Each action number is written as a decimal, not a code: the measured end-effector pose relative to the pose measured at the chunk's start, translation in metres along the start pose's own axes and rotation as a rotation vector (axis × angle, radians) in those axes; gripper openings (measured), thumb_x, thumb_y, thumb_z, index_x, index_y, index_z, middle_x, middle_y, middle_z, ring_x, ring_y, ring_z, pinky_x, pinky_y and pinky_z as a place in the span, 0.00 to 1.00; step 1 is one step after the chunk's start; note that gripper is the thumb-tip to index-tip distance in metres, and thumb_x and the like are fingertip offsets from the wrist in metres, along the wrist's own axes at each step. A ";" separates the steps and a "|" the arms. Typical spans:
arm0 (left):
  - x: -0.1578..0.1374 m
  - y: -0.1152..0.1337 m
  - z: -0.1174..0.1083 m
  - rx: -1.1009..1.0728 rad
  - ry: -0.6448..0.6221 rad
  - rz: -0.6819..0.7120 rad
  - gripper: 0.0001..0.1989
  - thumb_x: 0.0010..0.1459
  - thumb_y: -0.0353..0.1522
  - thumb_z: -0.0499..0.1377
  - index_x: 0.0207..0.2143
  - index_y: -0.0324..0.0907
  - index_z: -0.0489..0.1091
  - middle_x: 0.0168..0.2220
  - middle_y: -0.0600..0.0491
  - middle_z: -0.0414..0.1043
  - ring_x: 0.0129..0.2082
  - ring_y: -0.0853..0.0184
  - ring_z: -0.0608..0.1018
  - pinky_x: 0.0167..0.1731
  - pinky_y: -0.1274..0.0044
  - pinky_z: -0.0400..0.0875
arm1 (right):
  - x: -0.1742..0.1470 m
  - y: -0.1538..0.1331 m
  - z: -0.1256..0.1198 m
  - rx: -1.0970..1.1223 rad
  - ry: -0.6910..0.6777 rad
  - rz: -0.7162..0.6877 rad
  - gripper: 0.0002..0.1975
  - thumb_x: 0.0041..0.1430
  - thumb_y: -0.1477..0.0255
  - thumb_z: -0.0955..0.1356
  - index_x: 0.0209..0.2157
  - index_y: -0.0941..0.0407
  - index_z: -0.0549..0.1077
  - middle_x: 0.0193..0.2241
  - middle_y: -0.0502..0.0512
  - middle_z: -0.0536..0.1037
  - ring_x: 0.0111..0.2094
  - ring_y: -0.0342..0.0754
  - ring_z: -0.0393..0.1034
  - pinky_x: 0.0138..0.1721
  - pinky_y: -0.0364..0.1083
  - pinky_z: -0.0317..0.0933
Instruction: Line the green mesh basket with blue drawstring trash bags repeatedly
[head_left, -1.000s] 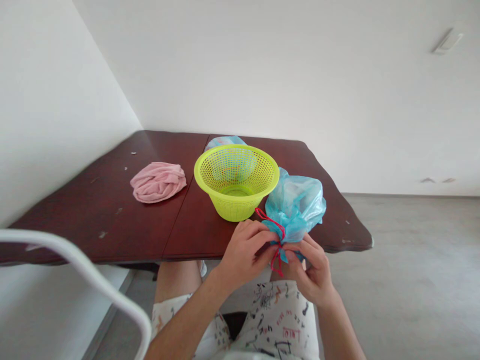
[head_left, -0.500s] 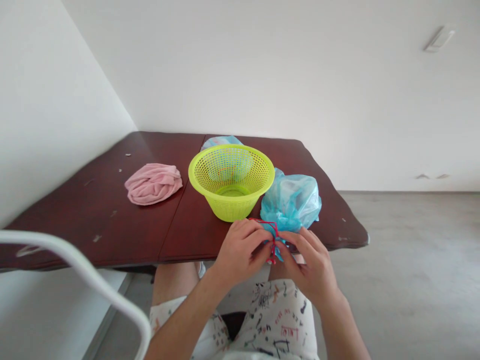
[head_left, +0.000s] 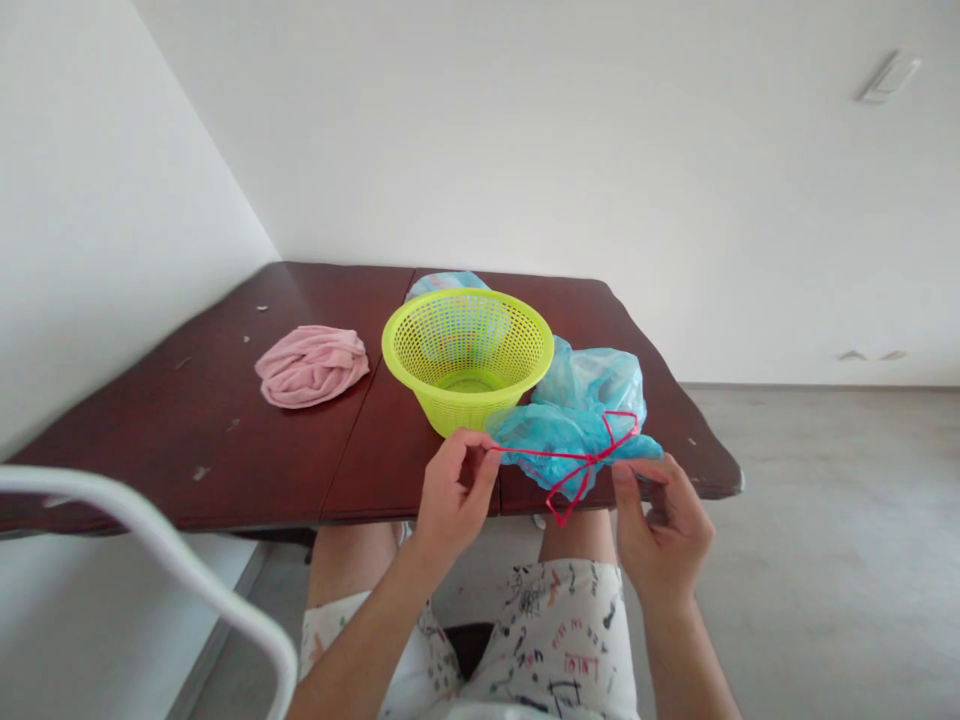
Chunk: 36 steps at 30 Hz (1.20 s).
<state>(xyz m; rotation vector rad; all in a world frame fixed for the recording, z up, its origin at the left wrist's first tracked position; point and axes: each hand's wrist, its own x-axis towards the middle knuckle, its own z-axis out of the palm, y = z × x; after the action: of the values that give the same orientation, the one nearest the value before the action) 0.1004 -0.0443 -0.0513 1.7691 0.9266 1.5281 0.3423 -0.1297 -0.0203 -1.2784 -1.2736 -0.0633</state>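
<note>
A thin red string (head_left: 536, 454) is tied in a bow with two loops around the gathered neck of a blue plastic bag (head_left: 551, 425). The bag lies near the front edge of the table, its crumpled top spread toward me. Between thumb and forefinger, my left hand (head_left: 456, 492) pinches one end of the string, which runs taut to the knot. My right hand (head_left: 667, 520) is pinched closed just right of the knot, seemingly on the other string end; the bag's edge lies against its fingers and partly hides the grip.
A yellow-green plastic basket (head_left: 466, 405) stands left of the bag. Behind it is another blue plastic bag (head_left: 450, 282). A folded pink cloth (head_left: 313, 366) lies on the left of the dark red table (head_left: 277, 470). A white curved tube (head_left: 172, 560) crosses the lower left.
My hands were close together at the knot and have moved apart, left and right. The string is now drawn out with two loops showing, and the bag's top has spread open to view.
</note>
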 end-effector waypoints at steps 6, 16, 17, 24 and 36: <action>-0.007 -0.011 0.004 -0.544 0.379 -0.300 0.14 0.76 0.42 0.73 0.43 0.46 0.75 0.28 0.62 0.65 0.24 0.72 0.65 0.27 0.80 0.62 | 0.001 0.013 0.003 0.200 0.272 0.287 0.17 0.75 0.57 0.81 0.41 0.53 0.79 0.30 0.46 0.78 0.25 0.43 0.71 0.28 0.44 0.65; -0.025 -0.016 -0.030 -0.565 0.308 -0.061 0.15 0.72 0.42 0.70 0.34 0.45 0.74 0.33 0.54 0.68 0.33 0.63 0.71 0.35 0.74 0.70 | 0.007 0.025 0.004 0.498 0.258 0.565 0.20 0.74 0.51 0.80 0.44 0.50 0.76 0.28 0.44 0.77 0.25 0.45 0.69 0.30 0.44 0.64; -0.029 -0.015 -0.035 -0.500 0.220 -0.018 0.17 0.73 0.44 0.69 0.34 0.45 0.76 0.37 0.50 0.73 0.38 0.60 0.74 0.39 0.72 0.72 | 0.006 0.026 0.005 0.527 0.212 0.586 0.20 0.74 0.51 0.79 0.44 0.50 0.76 0.29 0.45 0.78 0.25 0.45 0.69 0.30 0.45 0.65; -0.024 0.005 -0.041 -0.118 -0.310 -0.022 0.20 0.83 0.52 0.60 0.50 0.48 0.83 0.68 0.41 0.79 0.66 0.48 0.80 0.68 0.57 0.73 | 0.001 0.019 0.013 0.444 -0.085 0.399 0.21 0.77 0.49 0.77 0.41 0.50 0.73 0.42 0.52 0.77 0.38 0.48 0.72 0.39 0.46 0.68; -0.014 -0.001 0.024 -0.333 -0.379 -0.423 0.19 0.81 0.50 0.65 0.45 0.44 0.79 0.37 0.52 0.82 0.36 0.64 0.80 0.40 0.74 0.77 | -0.017 0.006 0.017 0.252 -0.423 0.135 0.53 0.74 0.61 0.81 0.88 0.34 0.53 0.80 0.61 0.72 0.77 0.67 0.74 0.75 0.73 0.73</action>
<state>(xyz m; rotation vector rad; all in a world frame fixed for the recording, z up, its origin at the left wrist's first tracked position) 0.1223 -0.0556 -0.0637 1.4392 0.7433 0.9693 0.3284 -0.1247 -0.0401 -1.1885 -1.4926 0.4724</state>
